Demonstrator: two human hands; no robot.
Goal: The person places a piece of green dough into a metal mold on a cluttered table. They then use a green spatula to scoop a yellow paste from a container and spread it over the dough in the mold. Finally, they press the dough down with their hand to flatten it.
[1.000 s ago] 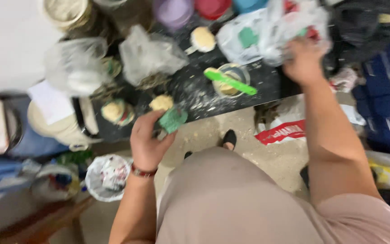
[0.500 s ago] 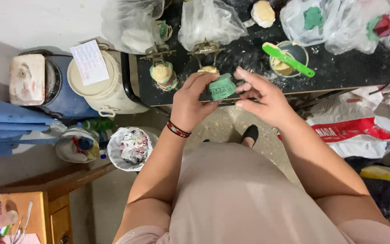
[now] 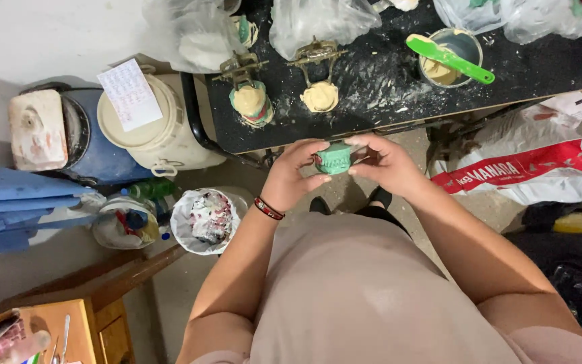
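A small green dental cast point(image 3: 334, 158) is held between both of my hands, just in front of the black table's edge point(image 3: 284, 137). My left hand point(image 3: 292, 176) grips its left side, with a red bracelet on the wrist. My right hand point(image 3: 386, 162) pinches its right side with the fingertips. On the table beyond stand two metal articulators with cream plaster casts point(image 3: 249, 94) point(image 3: 319, 89).
A bowl of cream paste with a green spatula point(image 3: 448, 57) sits at the table's right. Clear plastic bags point(image 3: 318, 20) lie at the back. A white bucket with a paper sheet point(image 3: 148, 121), a blue drum point(image 3: 69, 138), and a lined waste bin point(image 3: 205, 217) stand at left. A red-and-white bag point(image 3: 520, 168) lies on the floor at right.
My right hand came back from the bags at the far right and joined my left hand on the green cast. The view shifted left and down, and both hands now hold the cast closer to me.
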